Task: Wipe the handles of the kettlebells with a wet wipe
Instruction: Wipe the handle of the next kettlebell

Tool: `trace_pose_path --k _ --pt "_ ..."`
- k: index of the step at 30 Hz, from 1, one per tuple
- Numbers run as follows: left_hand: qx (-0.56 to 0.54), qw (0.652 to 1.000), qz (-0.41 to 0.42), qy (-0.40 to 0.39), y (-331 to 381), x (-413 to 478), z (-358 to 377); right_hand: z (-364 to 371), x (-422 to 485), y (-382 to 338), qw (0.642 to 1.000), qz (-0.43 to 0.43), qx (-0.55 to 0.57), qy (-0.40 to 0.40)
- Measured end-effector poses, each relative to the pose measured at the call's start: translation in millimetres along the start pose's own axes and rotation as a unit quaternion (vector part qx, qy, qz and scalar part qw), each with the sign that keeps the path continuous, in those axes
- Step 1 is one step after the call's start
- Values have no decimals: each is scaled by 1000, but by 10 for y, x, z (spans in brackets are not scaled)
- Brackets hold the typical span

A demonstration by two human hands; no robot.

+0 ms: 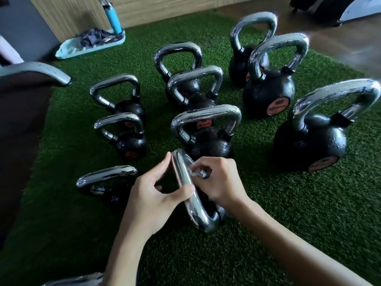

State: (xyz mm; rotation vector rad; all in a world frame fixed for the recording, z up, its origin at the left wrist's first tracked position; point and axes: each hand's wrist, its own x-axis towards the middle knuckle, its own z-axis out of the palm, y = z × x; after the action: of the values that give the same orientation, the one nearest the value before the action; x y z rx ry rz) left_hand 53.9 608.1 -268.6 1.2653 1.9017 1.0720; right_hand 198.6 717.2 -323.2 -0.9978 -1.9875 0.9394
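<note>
Right hand (219, 182) presses wet wipe (197, 174) against handle (183, 172).

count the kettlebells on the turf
11, one cut off: three kettlebells right, three centre, three left, one nearest in the left hand, wipe in the right hand; a handle at the bottom edge. More may be off-frame.

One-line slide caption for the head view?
A person's left hand holds the nearest kettlebell handle while the right hand presses a wet wipe to it, on green turf.
</note>
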Motion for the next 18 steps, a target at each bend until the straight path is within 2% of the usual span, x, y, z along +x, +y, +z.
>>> trace_pose_path --k 4,7,11,15,18 --pt "24 999 -17 14 172 75 176 -388 277 73 997 34 64 29" --pt "42 996 -32 66 290 10 348 -618 567 110 993 5 91 -72" --pt "113 976 -41 180 554 -274 748 -773 905 111 969 -69 0 -238" --pt "200 960 -55 189 688 -456 1095 -931 1060 28 930 -108 -84 -342" --pt "228 956 -45 179 633 -427 1007 -883 1070 -55 918 -106 -134 -358"
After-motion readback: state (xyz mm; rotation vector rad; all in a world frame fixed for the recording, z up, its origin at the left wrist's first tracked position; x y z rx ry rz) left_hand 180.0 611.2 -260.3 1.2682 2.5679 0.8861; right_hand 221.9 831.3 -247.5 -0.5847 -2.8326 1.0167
